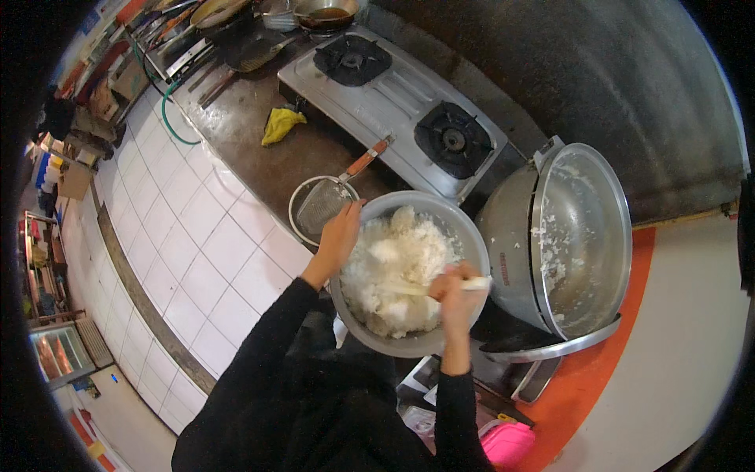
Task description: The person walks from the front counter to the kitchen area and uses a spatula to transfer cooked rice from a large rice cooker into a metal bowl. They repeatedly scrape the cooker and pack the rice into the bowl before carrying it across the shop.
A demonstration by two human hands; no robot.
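Observation:
A wide grey basin (413, 348) stands before me, heaped with steaming white cooked rice (395, 259). My left hand (341, 236) grips the basin's rim on its left side. In my right hand (457, 295) is the pale handle of a rice paddle (407, 288); its far end is blurred against the rice. A round wire-mesh strainer (321, 206) with a wooden handle lies just beyond my left hand. Right of the basin, a large metal rice cooker pot (581, 236) is tipped on its side, with rice grains stuck to its inner wall.
A two-burner gas stove (401, 106) sits behind the basin on a dark counter (236, 135). A yellow cloth (283, 125) lies on that counter. Pans (327, 15) stand at the far end. A pink container (507, 442) is at the lower right. White floor tiles (194, 236) extend to the left.

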